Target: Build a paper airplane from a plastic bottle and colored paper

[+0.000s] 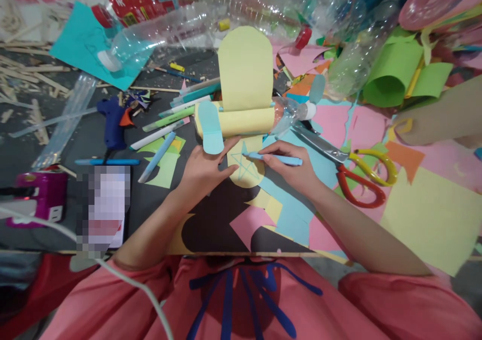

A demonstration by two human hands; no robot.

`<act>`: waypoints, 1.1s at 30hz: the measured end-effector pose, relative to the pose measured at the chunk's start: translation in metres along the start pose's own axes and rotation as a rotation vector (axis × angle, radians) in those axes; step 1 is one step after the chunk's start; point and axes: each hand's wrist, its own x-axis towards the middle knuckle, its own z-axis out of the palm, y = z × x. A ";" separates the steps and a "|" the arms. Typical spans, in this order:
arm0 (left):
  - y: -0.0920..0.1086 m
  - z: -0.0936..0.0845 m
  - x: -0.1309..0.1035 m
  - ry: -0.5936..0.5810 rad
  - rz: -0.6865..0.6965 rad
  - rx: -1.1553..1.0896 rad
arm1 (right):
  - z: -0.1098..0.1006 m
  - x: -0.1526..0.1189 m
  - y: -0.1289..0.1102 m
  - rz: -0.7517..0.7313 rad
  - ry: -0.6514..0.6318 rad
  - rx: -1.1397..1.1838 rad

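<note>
A plane-like paper model with a pale yellow body [246, 122] lies in front of me, wrapped round a clear plastic bottle [288, 116] with a white cap. One long rounded yellow wing [245, 69] points away from me; the nearer yellow wing [244, 174] bears a star outline in blue. My right hand [288, 166] grips a light blue marker [276, 158], its tip on the star. Fingers spread, my left hand [211, 172] rests against the near wing's left edge and the body. A light blue paper tail piece [211, 127] sits on the body's left end.
Several markers [169, 119] and a blue glue gun [113, 124] lie to the left, with a phone [109, 204] nearer me. Large scissors [339, 159] rest on paper scraps at right. Plastic bottles [161, 33] crowd the back. Another person's arm [444, 109] reaches in at right.
</note>
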 end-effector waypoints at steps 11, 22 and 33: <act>0.001 0.000 -0.001 -0.018 -0.027 0.001 | -0.001 -0.001 0.000 -0.001 -0.054 -0.023; 0.003 -0.002 0.000 -0.037 -0.042 0.021 | -0.003 0.000 -0.003 -0.076 -0.130 -0.056; 0.002 -0.002 0.000 -0.016 -0.022 0.028 | -0.001 0.001 0.004 -0.045 0.032 0.003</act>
